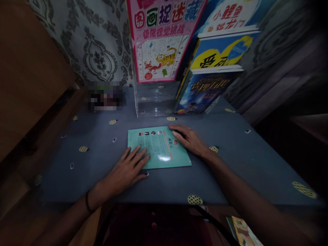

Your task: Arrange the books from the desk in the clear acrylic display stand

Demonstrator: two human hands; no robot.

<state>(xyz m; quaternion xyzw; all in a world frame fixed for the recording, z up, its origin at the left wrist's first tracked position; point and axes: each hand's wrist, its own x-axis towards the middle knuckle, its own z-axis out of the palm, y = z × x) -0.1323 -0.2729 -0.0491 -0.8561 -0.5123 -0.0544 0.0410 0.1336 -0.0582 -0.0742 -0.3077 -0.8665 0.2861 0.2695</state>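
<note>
A thin light-green book (157, 150) lies flat on the table, its text running sideways and a patch of glare near its lower edge. My left hand (129, 167) rests on the book's left side with the fingers spread and stretched out. At the upper right corner, my right hand (188, 138) touches the book's edge, its fingers extended and slightly bent. Neither hand grips the book. A dark band circles my left wrist.
A clear acrylic stand (153, 108) at the table's back holds a pink picture book (164, 41), a dark blue book (202, 90) and a yellow-blue book (217, 51). A blurred-out item (105, 95) sits at back left. Pineapples pattern the blue tablecloth (97, 181). Another book (244, 232) lies below the table.
</note>
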